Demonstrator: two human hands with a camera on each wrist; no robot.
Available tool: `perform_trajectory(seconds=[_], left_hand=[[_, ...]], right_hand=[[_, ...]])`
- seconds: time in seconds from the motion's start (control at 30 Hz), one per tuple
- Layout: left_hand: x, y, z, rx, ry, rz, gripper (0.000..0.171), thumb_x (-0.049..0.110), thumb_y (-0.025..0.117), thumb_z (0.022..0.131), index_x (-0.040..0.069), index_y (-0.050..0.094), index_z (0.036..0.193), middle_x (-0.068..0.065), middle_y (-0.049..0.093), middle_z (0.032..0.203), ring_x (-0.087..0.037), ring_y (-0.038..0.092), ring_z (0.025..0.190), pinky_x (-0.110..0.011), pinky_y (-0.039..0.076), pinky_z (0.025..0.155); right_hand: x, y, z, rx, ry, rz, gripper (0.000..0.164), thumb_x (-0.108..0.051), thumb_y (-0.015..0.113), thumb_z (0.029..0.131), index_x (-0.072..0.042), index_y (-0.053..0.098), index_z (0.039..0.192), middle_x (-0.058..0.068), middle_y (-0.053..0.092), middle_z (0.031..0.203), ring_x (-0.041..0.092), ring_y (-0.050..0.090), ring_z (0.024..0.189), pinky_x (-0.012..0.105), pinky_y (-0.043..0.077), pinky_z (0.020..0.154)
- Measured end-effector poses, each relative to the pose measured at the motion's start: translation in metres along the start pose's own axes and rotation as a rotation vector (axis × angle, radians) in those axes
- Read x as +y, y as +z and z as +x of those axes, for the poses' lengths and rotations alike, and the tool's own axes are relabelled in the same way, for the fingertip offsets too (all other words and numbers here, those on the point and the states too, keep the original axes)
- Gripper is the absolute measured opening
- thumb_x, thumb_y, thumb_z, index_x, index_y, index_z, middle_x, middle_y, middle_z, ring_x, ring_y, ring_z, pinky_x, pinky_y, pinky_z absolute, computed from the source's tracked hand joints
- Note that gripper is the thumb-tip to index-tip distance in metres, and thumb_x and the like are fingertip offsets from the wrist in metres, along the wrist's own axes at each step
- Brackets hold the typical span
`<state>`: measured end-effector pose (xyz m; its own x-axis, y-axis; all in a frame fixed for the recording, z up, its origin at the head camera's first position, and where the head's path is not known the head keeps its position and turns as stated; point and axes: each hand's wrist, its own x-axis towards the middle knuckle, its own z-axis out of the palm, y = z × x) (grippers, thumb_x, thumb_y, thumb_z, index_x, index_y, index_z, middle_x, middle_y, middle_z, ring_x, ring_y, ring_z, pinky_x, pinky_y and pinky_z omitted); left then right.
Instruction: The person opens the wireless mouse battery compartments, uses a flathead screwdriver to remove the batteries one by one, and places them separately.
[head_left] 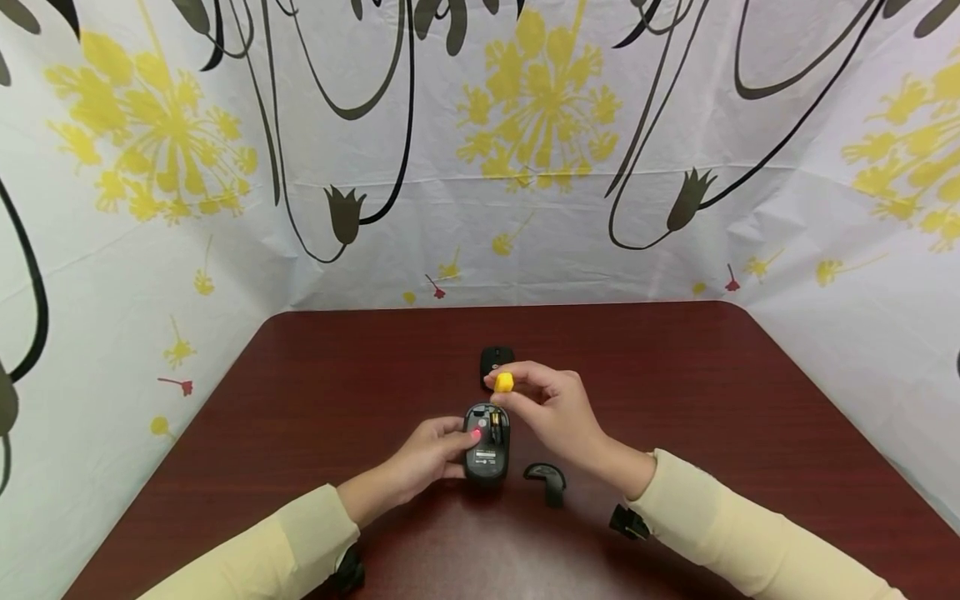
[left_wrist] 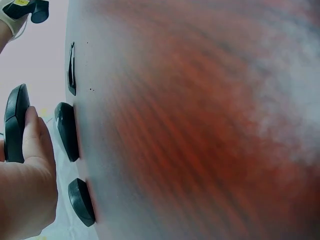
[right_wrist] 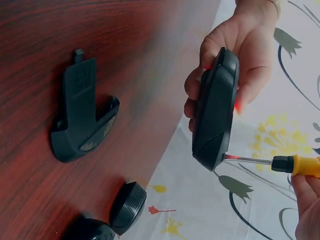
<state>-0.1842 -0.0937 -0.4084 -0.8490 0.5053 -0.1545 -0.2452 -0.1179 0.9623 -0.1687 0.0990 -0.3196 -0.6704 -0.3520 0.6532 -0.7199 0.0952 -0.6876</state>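
My left hand (head_left: 423, 457) holds a black computer mouse (head_left: 486, 462) with its underside up, thumb on the face and fingers round the edge. The mouse's battery bay lies uncovered, and a battery (head_left: 494, 425) shows in it. Between thumb and fingers, my right hand (head_left: 553, 410) pinches the yellow handle of a screwdriver (right_wrist: 306, 165). In the right wrist view the thin shaft reaches the end of the mouse, its tip right at the underside's edge. A black mouse cover (right_wrist: 80, 100) with a long tongue lies on the table near the hands.
On the dark red wooden table (head_left: 360, 367), another black mouse (head_left: 495, 358) stands beyond the hands. The left wrist view shows two dark rounded pieces, one smooth (left_wrist: 67, 131) and one ribbed (left_wrist: 81, 201), on the tabletop. A white patterned cloth (head_left: 517, 250) hangs round the table.
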Motion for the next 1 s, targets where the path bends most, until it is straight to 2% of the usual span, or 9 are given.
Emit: perform_trajectory(seconds=[0.2,0.3,0.53,0.63,0.73,0.87,1.0], left_hand=[[-0.001,0.000,-0.002,-0.003,-0.005,-0.004,0.042,0.017,0.057,0.086,-0.010,0.045,0.116,-0.019,0.058,0.104,-0.025,0.059,0.091,-0.039,0.050,0.072],[0.000,-0.001,-0.003,-0.004,-0.005,0.010,0.042,0.017,0.057,0.086,-0.010,0.045,0.116,-0.019,0.058,0.103,-0.025,0.059,0.091,-0.039,0.050,0.072],[-0.001,0.001,-0.003,0.003,-0.013,0.015,0.043,0.017,0.058,0.086,-0.011,0.045,0.116,-0.019,0.059,0.102,-0.024,0.059,0.090,-0.039,0.050,0.071],[-0.002,0.002,-0.004,0.005,-0.007,0.006,0.042,0.015,0.058,0.086,-0.012,0.045,0.115,-0.019,0.059,0.100,-0.025,0.059,0.089,-0.039,0.050,0.071],[-0.002,0.004,-0.005,0.013,-0.008,0.002,0.041,0.013,0.058,0.086,-0.012,0.045,0.115,-0.019,0.059,0.100,-0.025,0.059,0.088,-0.039,0.051,0.070],[-0.003,0.004,-0.006,0.008,-0.010,0.011,0.040,0.013,0.057,0.086,-0.012,0.045,0.115,-0.019,0.059,0.100,-0.024,0.059,0.089,-0.039,0.051,0.070],[-0.003,0.005,-0.006,-0.008,-0.001,0.022,0.039,0.012,0.057,0.085,-0.012,0.046,0.114,-0.019,0.059,0.099,-0.024,0.059,0.088,-0.039,0.051,0.069]], right_hand=[[-0.001,0.004,0.001,-0.020,-0.064,-0.020,0.017,0.003,0.064,0.077,0.001,0.063,0.094,0.003,0.065,0.090,0.016,0.063,0.080,0.031,0.052,0.062],[-0.001,0.003,0.002,-0.015,-0.051,-0.002,0.016,0.002,0.063,0.078,0.001,0.062,0.094,0.004,0.065,0.089,0.019,0.063,0.076,0.032,0.052,0.060],[0.006,-0.006,0.012,0.024,0.105,0.037,0.014,-0.002,0.061,0.081,-0.002,0.061,0.096,0.011,0.065,0.087,0.029,0.060,0.069,0.027,0.049,0.056],[0.011,-0.010,0.018,0.019,0.177,0.092,0.015,-0.003,0.059,0.083,-0.001,0.060,0.098,0.015,0.064,0.089,0.033,0.060,0.076,0.030,0.052,0.061],[0.018,-0.014,0.022,0.006,0.249,0.167,0.017,-0.005,0.056,0.086,0.001,0.058,0.101,0.018,0.063,0.090,0.036,0.059,0.084,0.037,0.052,0.066],[0.026,-0.019,0.028,-0.003,0.343,0.225,0.020,-0.011,0.056,0.087,0.001,0.057,0.103,0.022,0.062,0.093,0.036,0.058,0.087,0.041,0.051,0.068],[0.041,-0.023,0.033,-0.007,0.401,0.242,0.024,-0.017,0.057,0.086,0.001,0.056,0.102,0.024,0.061,0.093,0.031,0.060,0.085,0.040,0.051,0.067]])
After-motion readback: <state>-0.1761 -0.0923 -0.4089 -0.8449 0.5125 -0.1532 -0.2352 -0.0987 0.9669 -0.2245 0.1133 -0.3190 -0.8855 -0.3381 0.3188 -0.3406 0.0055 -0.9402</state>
